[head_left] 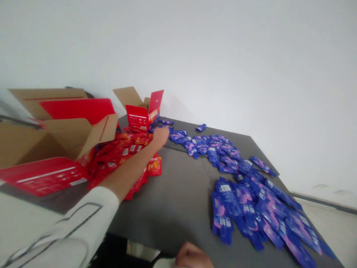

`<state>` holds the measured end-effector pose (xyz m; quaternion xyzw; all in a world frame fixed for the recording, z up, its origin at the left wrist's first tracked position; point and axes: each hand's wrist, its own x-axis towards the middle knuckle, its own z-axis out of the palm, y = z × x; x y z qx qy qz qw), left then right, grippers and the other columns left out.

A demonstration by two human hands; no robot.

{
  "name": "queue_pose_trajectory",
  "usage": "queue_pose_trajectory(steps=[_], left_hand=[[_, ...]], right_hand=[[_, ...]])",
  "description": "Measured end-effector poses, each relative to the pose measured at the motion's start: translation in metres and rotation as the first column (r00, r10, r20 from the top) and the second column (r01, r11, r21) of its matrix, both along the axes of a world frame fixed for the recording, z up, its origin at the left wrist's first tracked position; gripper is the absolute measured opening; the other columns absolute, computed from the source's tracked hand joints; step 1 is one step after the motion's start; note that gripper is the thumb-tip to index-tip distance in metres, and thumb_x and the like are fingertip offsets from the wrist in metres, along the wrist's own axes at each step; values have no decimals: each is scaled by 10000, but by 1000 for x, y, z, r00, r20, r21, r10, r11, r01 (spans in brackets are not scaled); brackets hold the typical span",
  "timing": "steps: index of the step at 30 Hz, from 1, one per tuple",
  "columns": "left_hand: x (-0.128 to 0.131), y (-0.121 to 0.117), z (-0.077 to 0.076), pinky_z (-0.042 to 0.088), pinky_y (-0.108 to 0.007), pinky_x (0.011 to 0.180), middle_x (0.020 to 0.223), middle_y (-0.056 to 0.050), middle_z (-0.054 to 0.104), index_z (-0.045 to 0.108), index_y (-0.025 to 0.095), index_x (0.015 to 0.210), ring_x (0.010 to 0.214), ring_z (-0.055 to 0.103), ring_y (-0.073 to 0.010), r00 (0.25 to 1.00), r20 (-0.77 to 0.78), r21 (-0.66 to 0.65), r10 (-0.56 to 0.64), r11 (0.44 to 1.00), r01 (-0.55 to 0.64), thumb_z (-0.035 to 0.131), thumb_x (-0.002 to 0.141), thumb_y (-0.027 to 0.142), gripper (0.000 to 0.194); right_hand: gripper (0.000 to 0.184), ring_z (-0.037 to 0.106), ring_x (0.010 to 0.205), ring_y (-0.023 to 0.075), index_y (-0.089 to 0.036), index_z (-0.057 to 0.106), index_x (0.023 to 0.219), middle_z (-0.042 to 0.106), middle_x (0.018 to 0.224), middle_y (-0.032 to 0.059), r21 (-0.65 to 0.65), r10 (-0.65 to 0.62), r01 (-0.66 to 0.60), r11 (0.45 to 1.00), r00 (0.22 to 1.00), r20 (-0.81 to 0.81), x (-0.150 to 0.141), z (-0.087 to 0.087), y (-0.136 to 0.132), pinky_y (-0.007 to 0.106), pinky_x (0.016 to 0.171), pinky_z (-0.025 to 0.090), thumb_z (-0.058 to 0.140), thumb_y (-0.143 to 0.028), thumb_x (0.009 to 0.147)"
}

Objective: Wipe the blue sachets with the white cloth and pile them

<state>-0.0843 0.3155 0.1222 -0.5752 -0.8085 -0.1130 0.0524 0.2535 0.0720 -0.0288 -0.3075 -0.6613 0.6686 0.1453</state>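
My left hand (161, 136) reaches out across the table, bare forearm coming from a white sleeve. Its fingers are curled down among the blue sachets (178, 137) at the far side, beside the heap of red sachets (119, 149). Blue film shows on both sides of the fingers, but the fingertips are hidden. Low in the picture, at the near table edge, my right hand (192, 256) looks closed and is partly cut off by the frame. Whatever may be inside it is out of sight. A large pile of blue sachets (251, 208) lies to its right.
On the left stands a large open red carton (47, 175) with its flaps spread, and another red flap (80, 109) rises behind it. A smaller open red carton (139, 117) stands farther back. The dark table (173, 193) ends near a white wall (251, 67).
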Motion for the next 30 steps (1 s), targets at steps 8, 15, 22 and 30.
queue_pose_trajectory(steps=[8,15,22,30], left_hand=[[62,-92,26,502,-276,795,1041,-93,739,543,151,1204,982,721,-205,970,147,140,-192,975,172,268,1125,337,341],[85,-203,-36,467,-248,676,865,9,728,590,249,994,802,711,-170,693,621,-33,-366,871,490,403,1074,384,244],[72,-230,-78,496,-319,764,964,-91,750,570,213,1077,920,744,-252,801,533,-150,-272,902,406,348,1088,320,247],[67,-263,-91,528,-425,1017,1281,-135,691,503,200,1379,1196,672,-263,802,443,117,-401,912,392,392,1095,372,350]], right_hand=[[589,626,762,220,-211,792,959,633,813,75,226,100,-62,972,982,-163,5,24,-4,335,711,534,601,-759,863],[452,605,749,198,-166,778,878,649,833,90,218,-26,77,973,973,-229,0,55,-17,302,676,462,639,-593,928],[401,550,707,183,-153,753,813,604,800,71,219,-37,91,971,970,-241,-2,68,-16,289,652,427,683,-534,913],[390,577,737,183,-163,742,847,625,839,69,254,-67,134,958,965,-253,-4,70,-17,283,667,446,657,-529,949]])
